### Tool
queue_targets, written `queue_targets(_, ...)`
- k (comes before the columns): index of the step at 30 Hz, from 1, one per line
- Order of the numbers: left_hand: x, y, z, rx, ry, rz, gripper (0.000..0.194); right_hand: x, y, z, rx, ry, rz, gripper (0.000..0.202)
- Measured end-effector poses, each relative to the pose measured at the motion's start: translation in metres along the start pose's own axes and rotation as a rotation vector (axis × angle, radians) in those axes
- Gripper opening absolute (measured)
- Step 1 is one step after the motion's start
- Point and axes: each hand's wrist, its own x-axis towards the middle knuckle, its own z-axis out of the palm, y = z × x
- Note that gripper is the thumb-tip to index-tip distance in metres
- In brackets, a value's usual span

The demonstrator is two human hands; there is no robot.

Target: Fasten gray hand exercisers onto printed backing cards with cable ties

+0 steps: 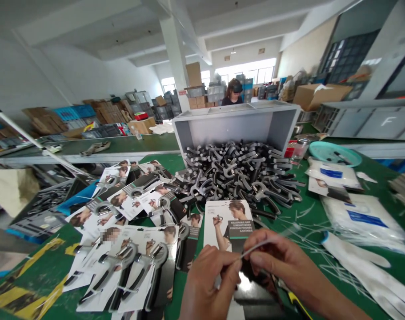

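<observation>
My left hand [212, 278] is closed in a pinch on one end of a thin whitish strip [260, 246], which looks like a cable tie. My right hand [275, 258] pinches the same strip farther along, its fingers curled. Both hands are over a printed card [228, 222] lying on the green table. Part of the card is hidden by my hands. To the left lie several cards with hand grips [149, 275] fastened on them, overlapping. Beyond the card, loose black and grey hand grips [235, 173] spill in a heap from a tipped grey crate [232, 126].
Loose white ties [338, 271], a white glove [365, 271], plastic packets [365, 218] and a turquoise tray [335, 153] are on the right. A yellow-handled tool [298, 306] lies beneath my right forearm. Behind the crate is a person [234, 92].
</observation>
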Motion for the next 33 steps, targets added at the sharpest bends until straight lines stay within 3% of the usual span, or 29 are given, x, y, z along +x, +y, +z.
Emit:
queue_targets(3,-0.002,0.002,0.004,0.061,0.054,0.144,0.016,-0.001,0.004,0.009,-0.074,-0.019,-0.035,0.024)
queue_targets(5,-0.002,0.0,0.002,0.048,0.069,0.113,0.016,-0.002,0.004,0.009,-0.131,0.006,-0.072,0.024)
queue_targets(7,0.0,-0.009,-0.003,0.028,0.09,-0.048,0.015,-0.002,0.004,0.005,-0.14,0.079,-0.08,0.024)
queue_targets(10,0.004,-0.036,-0.009,0.018,0.217,-0.355,0.046,0.002,0.007,-0.003,-0.072,0.216,-0.096,0.021)
queue_targets(12,0.006,-0.056,-0.01,-0.049,0.221,-0.453,0.058,0.007,0.009,-0.007,-0.01,0.25,-0.118,0.017)
queue_targets(16,0.006,-0.078,-0.013,-0.389,0.194,-0.57,0.042,0.023,0.008,-0.004,0.046,0.251,-0.168,0.012)
queue_targets(20,-0.002,-0.074,-0.028,-0.757,0.32,-0.753,0.049,0.049,-0.001,0.013,0.009,0.155,-0.224,0.013)
queue_targets(23,-0.011,-0.074,-0.037,-0.841,0.375,-0.789,0.049,0.073,-0.001,0.03,-0.1,0.007,-0.214,0.015)
queue_targets(27,-0.023,-0.08,-0.042,-0.887,0.441,-0.794,0.047,0.095,0.011,0.047,-0.409,-0.132,-0.227,0.016)
queue_targets(33,-0.028,-0.085,-0.039,-0.956,0.592,-0.732,0.034,0.098,0.024,0.05,-0.59,-0.179,-0.274,0.016)
